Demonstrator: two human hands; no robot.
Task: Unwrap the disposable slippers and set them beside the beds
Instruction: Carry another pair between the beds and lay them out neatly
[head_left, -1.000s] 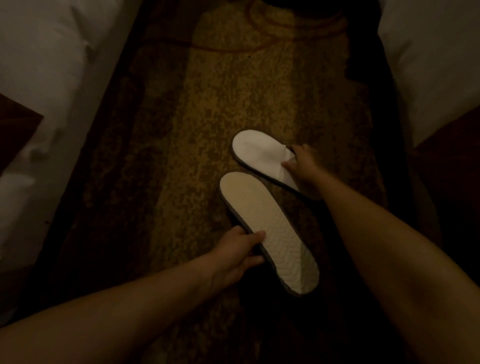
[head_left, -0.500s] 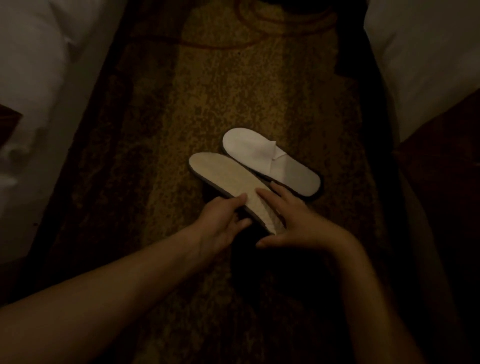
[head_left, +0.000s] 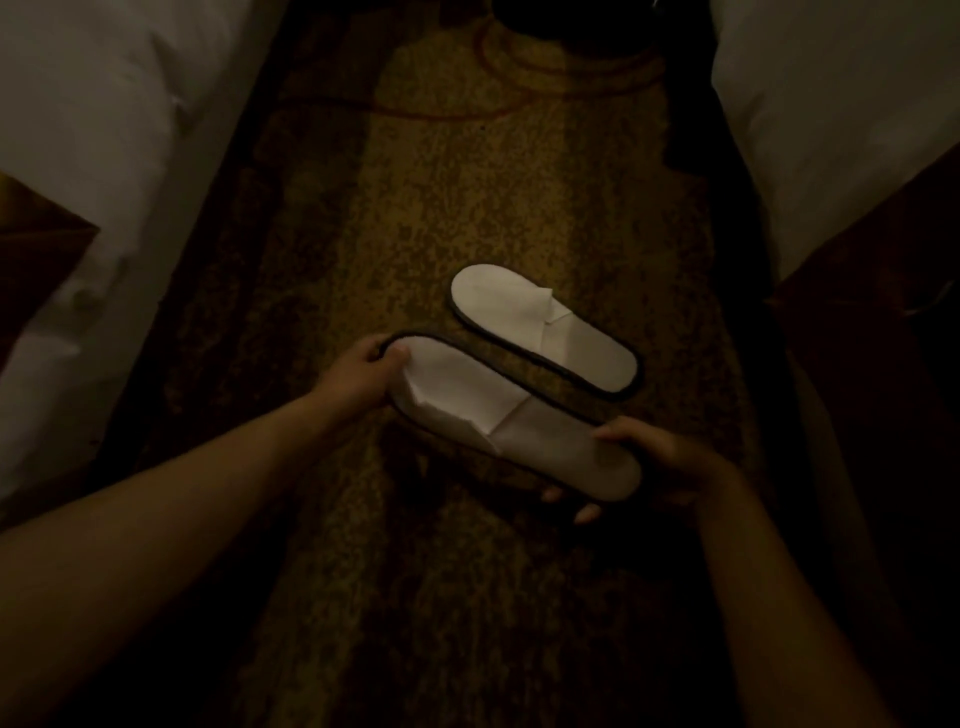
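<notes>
— Where was the second slipper (head_left: 519, 426)?
— Over the carpet (head_left: 467, 182), face up, its long axis parallel to the laid slipper (head_left: 545, 332) just beyond. The left grip (head_left: 358, 374) pinched its far end and the right grip (head_left: 670, 462) cupped its near end.
— And before?
— It had been sole-up.

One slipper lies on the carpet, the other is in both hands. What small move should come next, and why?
Probably lower the held slipper onto the carpet beside the other slipper: the left hand and right hand grip its ends, upper side up, roughly parallel.
</notes>
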